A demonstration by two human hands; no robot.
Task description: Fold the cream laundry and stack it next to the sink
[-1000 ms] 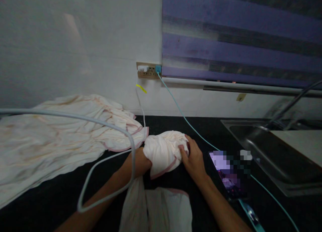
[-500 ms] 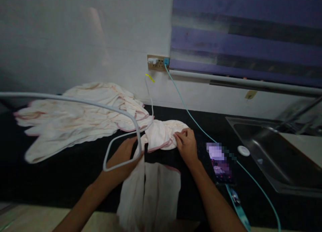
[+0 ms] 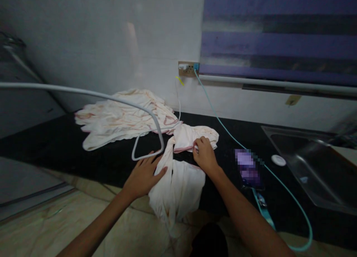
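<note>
Your right hand (image 3: 205,156) sits at the centre of the frame, its fingers pinched on the pink-trimmed edge of the cream cloth (image 3: 178,175). That cloth lies bunched just above your knuckles and drapes down over the front edge of the table (image 3: 55,145) toward the lower middle of the frame. Your left hand (image 3: 143,175) lies just left of it, palm down with the fingers spread wide and flat, the fingertips touching the cloth's left fold.

A grey cable (image 3: 150,117) loops down from the left of the frame and ends in a bend right above your left hand. Further up and left, a second crumpled cloth (image 3: 119,117) is spread on the dark table. To the right of your right hand lies a phone (image 3: 248,169) with a teal cord (image 3: 217,119) running up to the wall socket (image 3: 188,68). A steel sink (image 3: 315,164) fills the right edge, with a small white disc (image 3: 278,160) beside it. Purple striped blinds (image 3: 279,37) hang at the upper right, above a pale wall.
</note>
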